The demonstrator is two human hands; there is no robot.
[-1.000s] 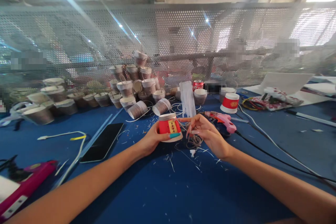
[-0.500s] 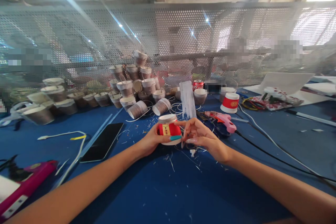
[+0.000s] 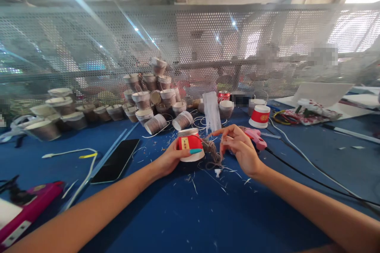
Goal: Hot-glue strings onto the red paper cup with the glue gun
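My left hand is wrapped round a small white cup with a red band and a pale yellow label, its thumb across the front. Just right of the cup hangs a tangle of brown twine. My right hand is beside the twine, fingers bent and partly drawn together; whether a thin strand lies between them is too small to tell. Behind my right hand, the pink glue gun is partly covered.
Several twine-wrapped cups stand stacked at the back. A black phone lies left, a magenta power strip lower left. Clear glue sticks, a second red-banded cup and cables are behind and right.
My right hand has moved right, away from the cup, uncovering the brown twine and covering more of the glue gun. The cup in my left hand has shifted and tilted slightly.
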